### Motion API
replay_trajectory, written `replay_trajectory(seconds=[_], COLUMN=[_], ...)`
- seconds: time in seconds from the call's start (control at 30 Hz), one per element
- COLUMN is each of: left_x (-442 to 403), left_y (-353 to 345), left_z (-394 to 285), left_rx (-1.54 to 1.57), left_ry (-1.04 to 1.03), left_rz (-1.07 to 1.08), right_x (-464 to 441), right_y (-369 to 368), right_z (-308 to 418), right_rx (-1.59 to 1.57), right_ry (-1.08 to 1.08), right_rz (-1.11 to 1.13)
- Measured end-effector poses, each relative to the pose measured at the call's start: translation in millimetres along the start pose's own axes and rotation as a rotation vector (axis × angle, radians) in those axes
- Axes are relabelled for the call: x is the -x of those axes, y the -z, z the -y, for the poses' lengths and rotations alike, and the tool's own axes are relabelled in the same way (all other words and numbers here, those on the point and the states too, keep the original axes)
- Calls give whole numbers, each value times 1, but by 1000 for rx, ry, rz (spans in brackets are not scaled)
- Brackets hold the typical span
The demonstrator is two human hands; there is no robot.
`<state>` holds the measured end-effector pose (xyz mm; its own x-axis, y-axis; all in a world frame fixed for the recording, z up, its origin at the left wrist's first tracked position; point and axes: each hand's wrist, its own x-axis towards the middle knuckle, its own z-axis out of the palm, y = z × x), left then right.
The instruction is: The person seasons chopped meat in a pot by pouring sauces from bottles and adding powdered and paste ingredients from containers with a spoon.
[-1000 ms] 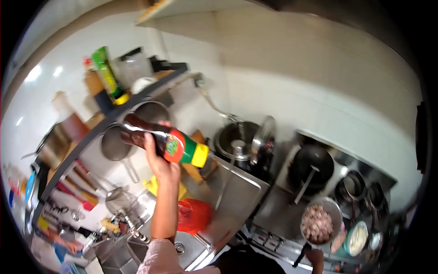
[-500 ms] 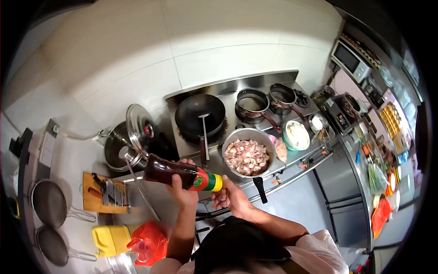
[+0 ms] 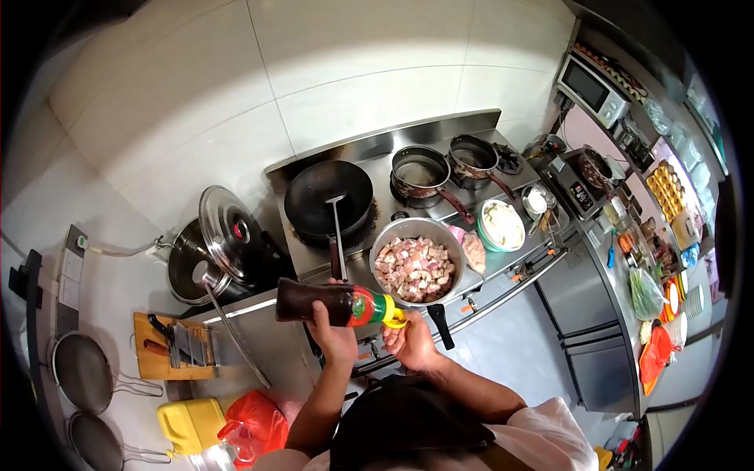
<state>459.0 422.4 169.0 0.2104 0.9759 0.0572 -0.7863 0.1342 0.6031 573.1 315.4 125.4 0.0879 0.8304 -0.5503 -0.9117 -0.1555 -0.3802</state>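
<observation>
My left hand [image 3: 333, 337] is wrapped around a bottle of dark sauce [image 3: 336, 304], which lies nearly level in front of me. The bottle has a red and green label, and its yellow cap [image 3: 395, 315] points right. My right hand [image 3: 411, 341] grips that cap, whose lid looks flipped open. Just beyond the cap stands a pressure cooker pot [image 3: 382, 285] with a black handle, holding chunks of raw meat [image 3: 416, 267].
A wok [image 3: 326, 196] with a spatula [image 3: 337, 224] and two saucepans [image 3: 420, 177] sit on the stove. Right of the pot are a bowl of pale food [image 3: 503, 226] and pink meat [image 3: 473, 251]. A knife rack [image 3: 188, 347] and a lidded pot [image 3: 188, 259] stand left.
The bottle has shifted right in view and lies more level. Its yellow cap, closed before, now looks flipped open under my right hand. The whole view has shifted slightly.
</observation>
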Motion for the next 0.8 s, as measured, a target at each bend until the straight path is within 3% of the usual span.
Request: replay_trajectory(seconds=[0.07,0.17,0.23,0.3,0.37,0.43,0.5,0.57,0.63,0.8], left_x=[-13,-39,-51,-65,-73,-82,-86,-87,-86,-99], left_y=[5,-8,-18,-30,-49,-72,-93,-111,-128,-141], left_z=[0,-5,-8,-4,5,13,25,46,60,91], left_rx=[22,18,-50,-71,-236,-496,-668,-678,-689,-742], left_ry=[-9,-69,-111,-102,-62,23,152,84,24,-65], left_rz=[-91,-90,6,147,217,432,686,851,902,999], right_x=[-5,9,11,-7,1,23,36,35,49,51], right_y=[15,21,27,52,28,-14,-43,-52,-65,-55], right_z=[10,26,56,81,120,159,182,200,211,228], right_rx=[-63,234,713,1049,1136,1240,1358,1480,1399,1549], right_ry=[-182,-260,-26,438,705,903,1032,1053,959,1165], right_rz=[194,119,-30,12,32,59,64,31,39,-37])
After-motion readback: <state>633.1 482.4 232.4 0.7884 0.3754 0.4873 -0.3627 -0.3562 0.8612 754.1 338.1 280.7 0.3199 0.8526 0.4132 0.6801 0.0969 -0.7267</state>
